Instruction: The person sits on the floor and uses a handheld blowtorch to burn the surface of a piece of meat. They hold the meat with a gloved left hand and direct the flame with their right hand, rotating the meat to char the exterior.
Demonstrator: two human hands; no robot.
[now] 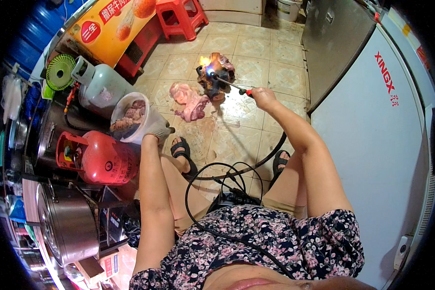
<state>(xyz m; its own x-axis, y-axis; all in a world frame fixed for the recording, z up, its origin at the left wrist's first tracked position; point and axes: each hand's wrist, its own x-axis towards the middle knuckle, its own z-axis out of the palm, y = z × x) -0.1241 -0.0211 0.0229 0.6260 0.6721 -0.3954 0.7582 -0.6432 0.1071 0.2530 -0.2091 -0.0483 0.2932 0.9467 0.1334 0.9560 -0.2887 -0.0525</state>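
My right hand (264, 98) is closed around the red and black handle of a blowtorch (233, 85), its metal tube pointing forward and left. Blue and orange flame from its head plays over a charred, blackened piece of meat (217, 79) on the tiled floor. Just left of that lies a pale pink, raw-looking piece of meat with skin (189, 100). My left hand (158, 131), seemingly in a dark grey glove, is beside a translucent plastic bucket (147, 116) holding chunks of meat (134, 112). Its fingers are mostly hidden, so whether it grips the bucket is unclear.
At left stand a red gas cylinder (108, 157), a grey gas cylinder (104, 84), a green fan (61, 72) and a large steel pot (65, 222). A black hose (256, 169) loops between my feet. A red stool (181, 19) is ahead; a white freezer (372, 140) flanks my right.
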